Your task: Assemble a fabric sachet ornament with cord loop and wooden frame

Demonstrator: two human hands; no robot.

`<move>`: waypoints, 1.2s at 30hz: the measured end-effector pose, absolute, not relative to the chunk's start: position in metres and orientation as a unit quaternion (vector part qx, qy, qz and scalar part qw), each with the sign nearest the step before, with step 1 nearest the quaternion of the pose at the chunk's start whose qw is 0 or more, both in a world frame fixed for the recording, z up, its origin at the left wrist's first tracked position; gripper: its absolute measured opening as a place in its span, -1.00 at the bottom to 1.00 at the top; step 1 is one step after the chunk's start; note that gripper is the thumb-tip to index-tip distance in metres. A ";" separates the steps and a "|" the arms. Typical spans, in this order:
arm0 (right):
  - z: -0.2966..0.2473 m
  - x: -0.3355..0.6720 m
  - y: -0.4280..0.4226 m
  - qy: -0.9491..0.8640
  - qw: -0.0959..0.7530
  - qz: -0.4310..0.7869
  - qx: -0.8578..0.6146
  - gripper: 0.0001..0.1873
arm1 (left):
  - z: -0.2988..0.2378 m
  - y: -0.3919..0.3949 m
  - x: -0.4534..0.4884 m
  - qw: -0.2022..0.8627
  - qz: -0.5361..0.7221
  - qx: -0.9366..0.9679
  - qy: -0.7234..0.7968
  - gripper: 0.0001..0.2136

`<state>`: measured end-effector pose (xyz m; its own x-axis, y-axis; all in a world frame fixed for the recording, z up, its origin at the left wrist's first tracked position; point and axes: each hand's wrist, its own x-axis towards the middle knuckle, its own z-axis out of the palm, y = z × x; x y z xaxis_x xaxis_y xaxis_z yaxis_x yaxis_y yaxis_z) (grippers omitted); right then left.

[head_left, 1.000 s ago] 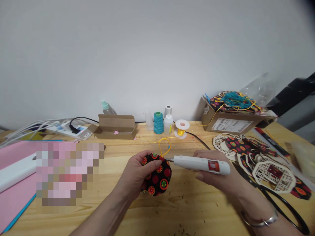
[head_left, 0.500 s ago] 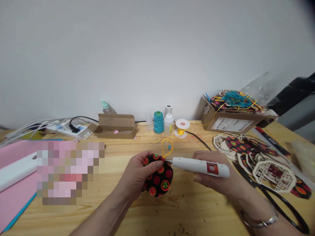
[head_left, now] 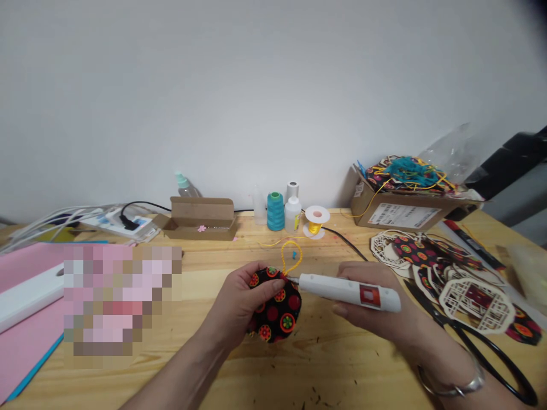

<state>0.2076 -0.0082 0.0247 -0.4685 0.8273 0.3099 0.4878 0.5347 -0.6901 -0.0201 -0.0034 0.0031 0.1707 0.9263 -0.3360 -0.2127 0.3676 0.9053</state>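
My left hand (head_left: 239, 302) is closed around a small stuffed pouch (head_left: 278, 310) of black fabric with red, orange and green dots. A yellow cord loop (head_left: 291, 255) with a blue bead rises from its top. My right hand (head_left: 376, 310) grips a white pen-shaped glue tool (head_left: 348, 291) with a red label. Its metal tip touches the top of the pouch where the cord comes out. Both hands hover just above the wooden table (head_left: 299, 370).
Thread spools (head_left: 276, 212), a small white bottle (head_left: 292, 214), a yellow cord reel (head_left: 315, 219) and an open cardboard box (head_left: 199, 219) line the back. A carton of scraps (head_left: 405, 199) stands back right. Wooden cut-outs (head_left: 474, 299) and black scissors (head_left: 491, 359) lie right. Pink sheets (head_left: 25, 336) lie left.
The pouch and the tool tip have shifted slightly right and the cord loop has swung a little. Otherwise the hands hold the same grip.
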 end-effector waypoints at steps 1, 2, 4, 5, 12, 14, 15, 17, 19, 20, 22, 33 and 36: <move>0.025 0.207 -0.008 -0.815 0.318 0.265 -0.405 -0.67 | 0.003 -0.003 -0.020 0.671 0.425 0.368 0.483 -0.81; 0.025 0.208 -0.008 -0.815 0.316 0.266 -0.406 -0.67 | 0.003 -0.004 -0.020 0.672 0.425 0.367 0.483 -0.80; 0.025 0.208 -0.007 -0.816 0.315 0.268 -0.403 -0.67 | 0.004 -0.004 -0.020 0.675 0.422 0.364 0.483 -0.80; 0.025 0.208 -0.007 -0.817 0.316 0.269 -0.401 -0.67 | 0.004 -0.005 -0.020 0.676 0.421 0.363 0.483 -0.80; 0.025 0.209 -0.008 -0.809 0.314 0.281 -0.409 -0.68 | 0.005 -0.005 -0.020 0.675 0.421 0.366 0.483 -0.81; 0.024 0.209 -0.007 -0.809 0.316 0.278 -0.412 -0.68 | 0.005 -0.005 -0.020 0.674 0.421 0.370 0.482 -0.81; 0.024 0.209 -0.007 -0.808 0.315 0.276 -0.413 -0.68 | 0.005 -0.004 -0.020 0.673 0.421 0.372 0.481 -0.81; 0.024 0.209 -0.007 -0.808 0.315 0.275 -0.416 -0.68 | 0.004 -0.004 -0.019 0.673 0.421 0.373 0.480 -0.81; 0.025 0.209 -0.008 -0.808 0.316 0.276 -0.415 -0.67 | 0.004 -0.004 -0.019 0.673 0.422 0.372 0.481 -0.80; 0.025 0.209 -0.008 -0.807 0.315 0.277 -0.416 -0.67 | 0.004 -0.004 -0.019 0.673 0.422 0.371 0.482 -0.80; 0.025 0.209 -0.008 -0.806 0.313 0.279 -0.419 -0.67 | 0.005 -0.005 -0.020 0.671 0.423 0.370 0.484 -0.80; 0.025 0.209 -0.007 -0.807 0.306 0.289 -0.414 -0.68 | 0.005 -0.005 -0.019 0.678 0.418 0.362 0.485 -0.79; 0.026 0.210 -0.008 -0.810 0.305 0.293 -0.407 -0.68 | 0.006 -0.005 -0.019 0.680 0.417 0.360 0.483 -0.79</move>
